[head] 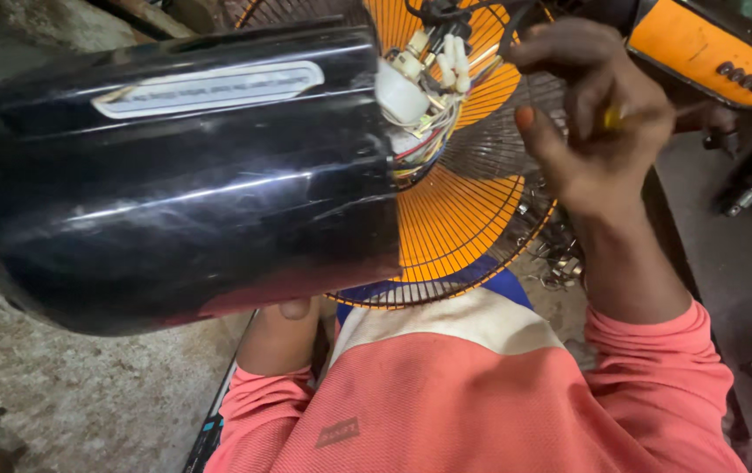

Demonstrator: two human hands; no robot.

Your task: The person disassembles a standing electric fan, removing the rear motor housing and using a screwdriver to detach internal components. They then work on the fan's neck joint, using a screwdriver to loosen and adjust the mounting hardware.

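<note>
Overhead, the right hand [599, 123] pinches a yellow screwdriver [614, 116] at the fan's wiring [424, 74]. Left hand [295, 308], fingers hidden, props the black housing [183, 175]: probably bulky, glossy, slippery; wires fragile, so grip the shell underneath.

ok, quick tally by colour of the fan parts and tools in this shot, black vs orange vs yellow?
Black: 1, the glossy motor cover, propped from below by the left hand.
Orange: 2, the fan grille and the control panel with buttons.
Yellow: 1, the tool handle gripped in the right hand; its tip is hidden.
Total: 4
</note>
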